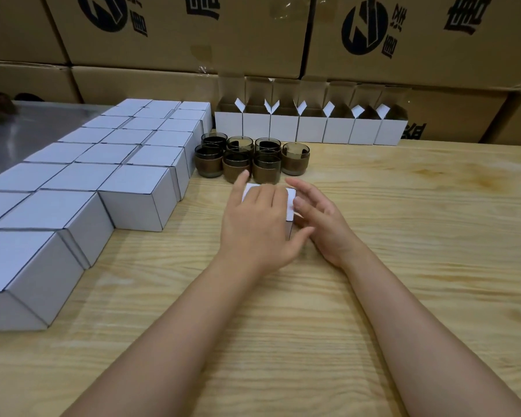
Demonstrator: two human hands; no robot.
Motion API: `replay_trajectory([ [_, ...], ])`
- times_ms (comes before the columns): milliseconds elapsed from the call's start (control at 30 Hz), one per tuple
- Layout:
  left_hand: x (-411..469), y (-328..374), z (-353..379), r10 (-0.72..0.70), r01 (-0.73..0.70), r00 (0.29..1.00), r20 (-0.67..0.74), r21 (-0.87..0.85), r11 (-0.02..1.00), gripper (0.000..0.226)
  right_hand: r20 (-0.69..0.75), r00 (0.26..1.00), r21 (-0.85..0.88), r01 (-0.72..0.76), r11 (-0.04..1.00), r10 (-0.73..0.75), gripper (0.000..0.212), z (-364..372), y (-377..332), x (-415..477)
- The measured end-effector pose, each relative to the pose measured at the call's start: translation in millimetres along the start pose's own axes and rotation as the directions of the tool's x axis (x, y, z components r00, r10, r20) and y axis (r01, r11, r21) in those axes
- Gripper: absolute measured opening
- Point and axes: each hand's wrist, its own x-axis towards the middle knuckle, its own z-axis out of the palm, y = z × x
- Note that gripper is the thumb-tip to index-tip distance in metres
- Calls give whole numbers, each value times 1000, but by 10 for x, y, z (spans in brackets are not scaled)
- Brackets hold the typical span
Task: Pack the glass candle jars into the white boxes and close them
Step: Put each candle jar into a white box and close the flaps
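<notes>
A white box (290, 206) stands on the wooden table (403, 236) in the middle of the view, mostly hidden under my hands. My left hand (257, 218) lies flat over its top, fingers fairly straight, thumb against the near side. My right hand (319, 218) touches the box's right side with relaxed, spread fingers. Just behind the box stand several smoky brown glass candle jars (238, 159) in a tight cluster. Along the back runs a row of several open white boxes (310, 129) with their flaps up.
Several closed white boxes (82, 182) sit in rows on the left, reaching the near left edge. Large brown cartons (253, 31) form a wall behind the table. A grey metal surface (27, 127) lies at the far left.
</notes>
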Motion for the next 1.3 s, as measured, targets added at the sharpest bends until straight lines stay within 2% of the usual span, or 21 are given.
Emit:
replay_trajectory([
  [167,-246,-207,-234,-29,37,998,-51,159,987,27,-64,994,27,-83,996,85,43,-28,-12,25],
  [467,-676,-952,-607,-264,241,963,53,270,932,39,-63,995,-8,-77,997,76,41,-33,8,19],
  [700,-688,-1144,-551,-402,398,916,-9,155,904,50,-60,995,-5,-79,997,79,35,-26,14,28],
  [800,-677,-1151,-528,-440,444,896,-62,134,886,42,-76,993,-3,-88,996,88,24,-41,22,36],
  [967,-638,-1106,-496,-483,494,869,-104,138,858,37,-92,991,11,-99,995,99,24,-46,0,29],
  [1100,-636,-1069,-462,-458,474,880,-125,186,861,32,-100,989,24,-105,994,107,24,-36,2,34],
  [1233,-584,-984,-439,-459,460,885,-78,298,837,42,-109,988,16,-110,994,111,23,-27,-5,38],
  [1300,-488,-824,-390,-345,355,934,-91,323,877,52,-111,987,16,-111,994,112,23,-24,-4,40],
])
